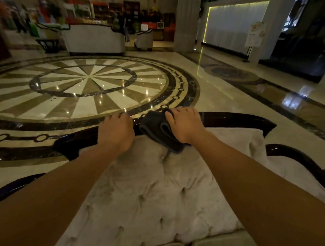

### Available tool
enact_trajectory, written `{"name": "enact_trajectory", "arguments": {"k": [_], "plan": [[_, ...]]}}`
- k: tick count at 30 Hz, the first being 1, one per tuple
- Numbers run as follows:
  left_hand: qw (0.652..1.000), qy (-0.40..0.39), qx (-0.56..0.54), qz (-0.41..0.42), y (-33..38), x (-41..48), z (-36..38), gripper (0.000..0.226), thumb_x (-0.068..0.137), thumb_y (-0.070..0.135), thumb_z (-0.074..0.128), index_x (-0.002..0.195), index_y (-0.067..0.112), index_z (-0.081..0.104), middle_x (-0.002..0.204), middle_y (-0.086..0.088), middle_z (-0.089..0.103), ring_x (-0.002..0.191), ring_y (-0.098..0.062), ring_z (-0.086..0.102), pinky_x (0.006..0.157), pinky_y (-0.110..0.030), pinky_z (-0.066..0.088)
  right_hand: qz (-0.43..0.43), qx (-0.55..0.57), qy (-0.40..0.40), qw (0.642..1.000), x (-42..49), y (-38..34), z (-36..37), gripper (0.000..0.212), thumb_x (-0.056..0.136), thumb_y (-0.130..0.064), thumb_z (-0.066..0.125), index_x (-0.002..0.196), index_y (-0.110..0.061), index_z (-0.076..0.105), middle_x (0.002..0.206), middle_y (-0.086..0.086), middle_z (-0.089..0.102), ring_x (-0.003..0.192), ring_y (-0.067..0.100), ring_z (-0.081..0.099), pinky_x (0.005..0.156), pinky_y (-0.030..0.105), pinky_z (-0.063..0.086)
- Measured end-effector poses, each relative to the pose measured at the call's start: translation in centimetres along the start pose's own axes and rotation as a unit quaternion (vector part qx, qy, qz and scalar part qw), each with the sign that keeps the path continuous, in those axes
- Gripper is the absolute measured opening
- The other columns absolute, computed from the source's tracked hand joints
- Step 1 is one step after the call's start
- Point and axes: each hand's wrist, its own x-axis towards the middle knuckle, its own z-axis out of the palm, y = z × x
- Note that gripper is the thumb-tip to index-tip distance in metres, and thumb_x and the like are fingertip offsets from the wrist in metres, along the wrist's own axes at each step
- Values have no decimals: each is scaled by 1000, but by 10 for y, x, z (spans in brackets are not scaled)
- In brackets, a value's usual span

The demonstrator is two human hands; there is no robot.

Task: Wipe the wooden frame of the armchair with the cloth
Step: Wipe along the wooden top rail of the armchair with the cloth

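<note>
The armchair's dark glossy wooden frame (240, 119) curves along the top of its pale tufted backrest (153, 189). A folded dark grey cloth (157, 129) lies draped over the top rail near its middle. My right hand (185, 122) presses flat on the cloth's right part, fingers over the rail. My left hand (116, 132) grips the bare rail just left of the cloth, fingers curled over its far edge. Both forearms reach across the backrest.
The frame's arms (298, 157) sweep down on both sides. Beyond the rail spreads a polished marble floor with a round inlay (84, 80). A white sofa (95, 38), a pillar (186, 21) and a sign stand (253, 36) stand far back.
</note>
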Motion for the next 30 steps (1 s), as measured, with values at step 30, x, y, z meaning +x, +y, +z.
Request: {"name": "enact_trajectory", "arguments": {"k": [30], "plan": [[996,-64,51,37,167,61,57,35,102,40,31,103,18,59,100,-7,65,92,-25,59,88,-45,51,29,97,-30,994,-2,179,-8,51,101,-50,16,131,-27,49,124,4,60,116,31,53,106,46,32]]}}
